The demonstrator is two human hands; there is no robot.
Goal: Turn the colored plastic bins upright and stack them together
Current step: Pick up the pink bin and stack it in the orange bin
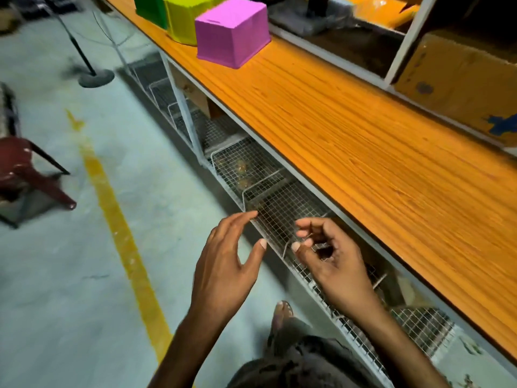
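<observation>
Left hand [223,264] spread, empty | right hand [330,261] loosely curled, empty | pink bin [232,32] overturned, far ahead

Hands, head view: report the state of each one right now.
Left hand: open, fingers spread, holding nothing.
Right hand: open, fingers loosely curled, nothing in its grip.

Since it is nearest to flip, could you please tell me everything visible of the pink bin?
The pink bin is a boxy plastic tub with finely textured walls. It stands upside down, with its flat base up and its flared rim down on the orange wooden counter. The yellow bin sits close beside it; whether they touch is unclear.
</observation>
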